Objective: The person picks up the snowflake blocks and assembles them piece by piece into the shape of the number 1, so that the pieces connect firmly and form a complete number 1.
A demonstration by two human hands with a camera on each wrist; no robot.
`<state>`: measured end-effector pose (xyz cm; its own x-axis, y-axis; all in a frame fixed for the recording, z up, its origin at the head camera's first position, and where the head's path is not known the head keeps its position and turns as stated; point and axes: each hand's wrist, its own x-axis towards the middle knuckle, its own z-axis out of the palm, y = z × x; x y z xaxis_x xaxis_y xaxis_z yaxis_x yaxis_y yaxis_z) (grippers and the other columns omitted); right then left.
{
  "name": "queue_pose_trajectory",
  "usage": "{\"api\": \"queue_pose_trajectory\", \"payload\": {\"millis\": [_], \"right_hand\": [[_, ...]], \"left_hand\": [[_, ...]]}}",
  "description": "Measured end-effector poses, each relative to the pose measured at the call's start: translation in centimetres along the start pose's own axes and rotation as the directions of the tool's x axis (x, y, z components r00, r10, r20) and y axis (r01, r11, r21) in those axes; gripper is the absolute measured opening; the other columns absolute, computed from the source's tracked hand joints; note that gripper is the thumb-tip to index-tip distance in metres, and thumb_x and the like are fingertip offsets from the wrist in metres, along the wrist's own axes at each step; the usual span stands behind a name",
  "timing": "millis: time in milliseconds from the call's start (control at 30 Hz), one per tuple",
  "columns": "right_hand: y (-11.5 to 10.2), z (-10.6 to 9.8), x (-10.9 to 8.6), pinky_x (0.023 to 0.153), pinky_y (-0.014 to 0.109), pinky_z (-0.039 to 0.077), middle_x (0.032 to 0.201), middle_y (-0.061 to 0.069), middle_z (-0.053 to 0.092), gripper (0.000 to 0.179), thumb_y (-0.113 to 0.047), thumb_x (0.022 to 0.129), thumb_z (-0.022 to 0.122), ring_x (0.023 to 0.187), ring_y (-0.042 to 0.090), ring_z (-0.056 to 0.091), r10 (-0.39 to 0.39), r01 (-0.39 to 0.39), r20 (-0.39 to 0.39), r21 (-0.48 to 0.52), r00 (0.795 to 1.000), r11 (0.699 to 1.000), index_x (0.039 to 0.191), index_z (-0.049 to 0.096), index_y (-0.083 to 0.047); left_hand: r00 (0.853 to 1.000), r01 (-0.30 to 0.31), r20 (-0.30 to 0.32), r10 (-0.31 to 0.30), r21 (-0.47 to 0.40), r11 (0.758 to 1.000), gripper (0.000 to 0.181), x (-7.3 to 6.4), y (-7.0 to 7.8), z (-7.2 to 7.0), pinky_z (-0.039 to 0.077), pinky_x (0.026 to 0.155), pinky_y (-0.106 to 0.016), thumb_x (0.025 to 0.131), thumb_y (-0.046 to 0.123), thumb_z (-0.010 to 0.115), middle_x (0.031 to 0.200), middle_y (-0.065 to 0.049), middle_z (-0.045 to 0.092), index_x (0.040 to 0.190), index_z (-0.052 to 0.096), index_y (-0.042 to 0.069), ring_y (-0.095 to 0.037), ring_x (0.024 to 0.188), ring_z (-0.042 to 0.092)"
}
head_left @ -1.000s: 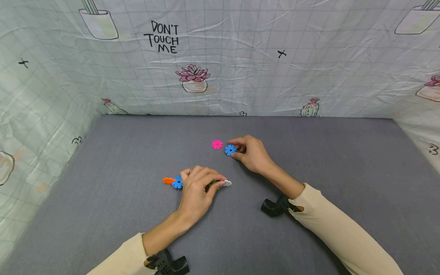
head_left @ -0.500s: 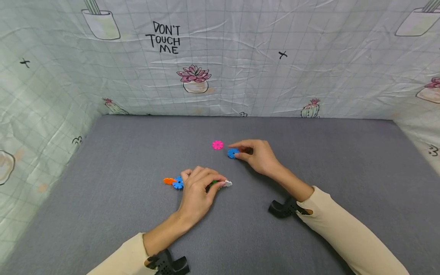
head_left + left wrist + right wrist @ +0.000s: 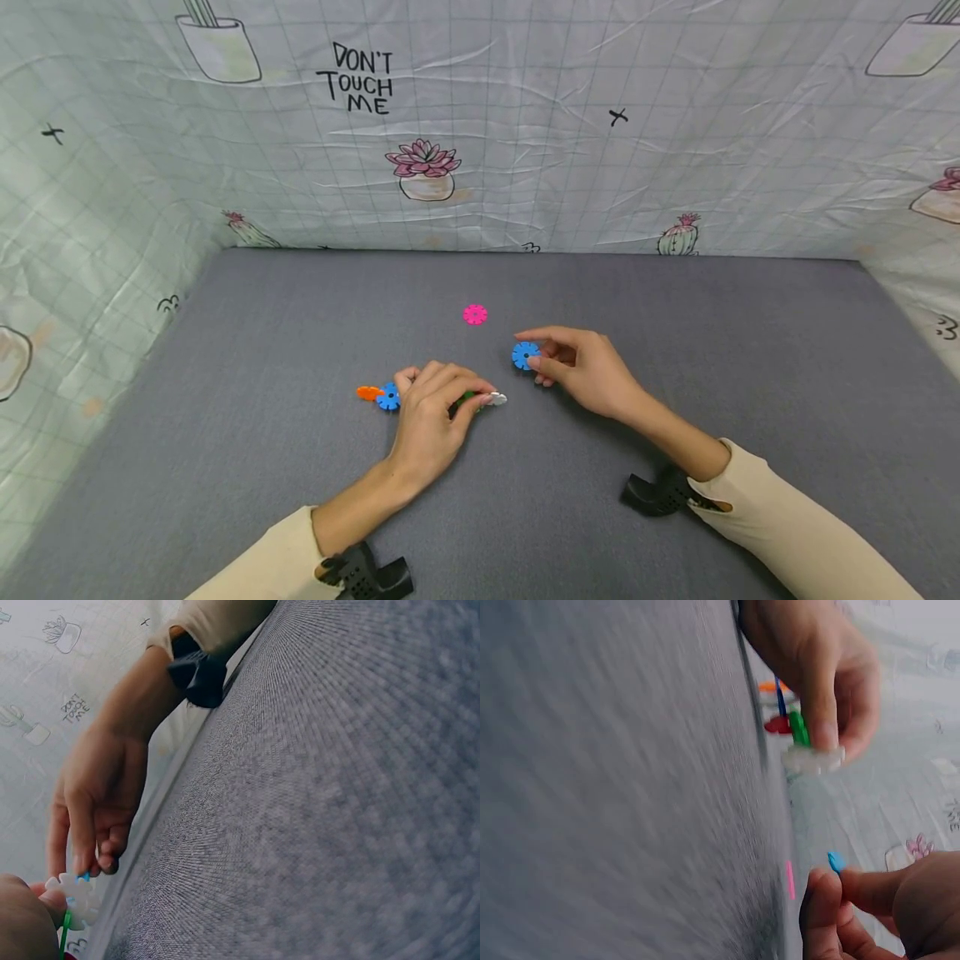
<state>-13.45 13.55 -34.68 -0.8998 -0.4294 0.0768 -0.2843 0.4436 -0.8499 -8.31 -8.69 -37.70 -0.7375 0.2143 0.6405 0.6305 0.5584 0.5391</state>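
Blue notched plastic disc is pinched between thumb and fingers of my right hand, to the right of my left hand. That left hand grips a row of joined snowflake discs, with thumb and index finger at its right end. From its left side show an orange disc and a second blue disc; a white disc sticks out on the right. In the right wrist view a green disc and a red disc show beside the white one. Fingers hide the row's middle.
A pink notched disc lies flat on the grey tabletop, beyond both hands. Patterned cloth rises along the back and sides. Each wrist wears a black camera mount.
My right hand has drawn the blue disc away from the pink one, toward me and to the right. My left hand stays put with the joined discs.
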Motion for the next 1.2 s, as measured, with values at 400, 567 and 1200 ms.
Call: {"api": "queue_pose_trajectory", "payload": {"millis": [400, 567, 1200], "right_hand": [[-0.5, 1.1, -2.7, 0.067, 0.035, 0.054, 0.086, 0.017, 0.062, 0.033, -0.007, 0.094, 0.061, 0.073, 0.027, 0.065, 0.110, -0.138, 0.109, 0.292, 0.988, 0.946, 0.126, 0.060, -0.003], [-0.5, 1.6, -3.0, 0.067, 0.036, 0.055, 0.085, 0.017, 0.061, 0.033, -0.006, 0.092, 0.063, 0.073, 0.029, 0.066, 0.116, -0.155, 0.129, 0.353, 0.985, 0.923, 0.125, 0.060, -0.001], [-0.6, 2.7, -3.1, 0.064, 0.035, 0.055, 0.084, 0.019, 0.065, 0.034, -0.005, 0.085, 0.071, 0.073, 0.029, 0.068, 0.157, -0.201, 0.134, 0.431, 0.978, 0.880, 0.117, 0.061, 0.004]], "left_hand": [[1.000, 0.003, 0.007, -0.003, 0.002, 1.000, 0.008, -0.1, 0.0, 0.0, 0.023, 0.077, -0.042, 0.080, 0.014, 0.077, 0.086, 0.009, 0.067, 0.087, 0.074, 0.016, -0.009, 0.079, 0.052], [1.000, -0.002, -0.010, 0.002, -0.007, 1.000, 0.010, -0.1, -0.1, 0.1, 0.023, 0.075, -0.041, 0.078, 0.013, 0.079, 0.086, 0.008, 0.067, 0.087, 0.074, 0.015, -0.010, 0.078, 0.052], [1.000, -0.012, -0.007, 0.012, -0.032, 0.999, 0.011, -0.1, -0.2, 0.1, 0.023, 0.076, -0.041, 0.078, 0.011, 0.079, 0.087, 0.008, 0.068, 0.086, 0.074, 0.016, -0.010, 0.077, 0.055]]}}
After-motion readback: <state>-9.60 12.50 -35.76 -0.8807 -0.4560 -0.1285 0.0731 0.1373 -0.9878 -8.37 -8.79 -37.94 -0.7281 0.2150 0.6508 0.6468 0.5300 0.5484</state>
